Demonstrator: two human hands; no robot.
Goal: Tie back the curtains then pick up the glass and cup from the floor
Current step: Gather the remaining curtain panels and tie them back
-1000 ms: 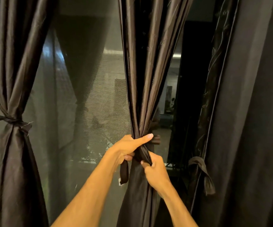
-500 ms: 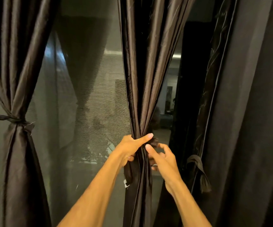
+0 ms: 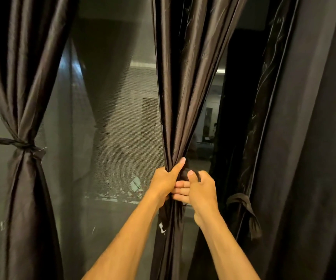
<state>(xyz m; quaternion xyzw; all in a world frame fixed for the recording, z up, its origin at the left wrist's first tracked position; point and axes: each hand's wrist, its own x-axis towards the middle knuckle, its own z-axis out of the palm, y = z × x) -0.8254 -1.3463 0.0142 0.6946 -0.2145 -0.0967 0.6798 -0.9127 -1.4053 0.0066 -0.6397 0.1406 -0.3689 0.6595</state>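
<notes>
Dark window [image 3: 112,128]; both hands [image 3: 185,184] bunching middle curtain [image 3: 183,87], gripping tie [image 3: 193,173].

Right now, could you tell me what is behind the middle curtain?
Behind the middle curtain is a mesh screen over dark glass, showing reflections. Whatever lies directly behind its folds is hidden.

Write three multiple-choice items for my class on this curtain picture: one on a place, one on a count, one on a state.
1. Where is the already tied curtain?
A. far left
B. centre
C. on the floor

2. How many hands grip the middle curtain?
A. none
B. one
C. two

3. What state is the tie on the right curtain in?
A. cinched tight round gathered cloth
B. hanging loose
C. missing

Answers: 1 A, a dark band cinches it at the left edge. 2 C, the left hand and right hand both clasp its gathered folds. 3 B, its loop droops slack.
</notes>
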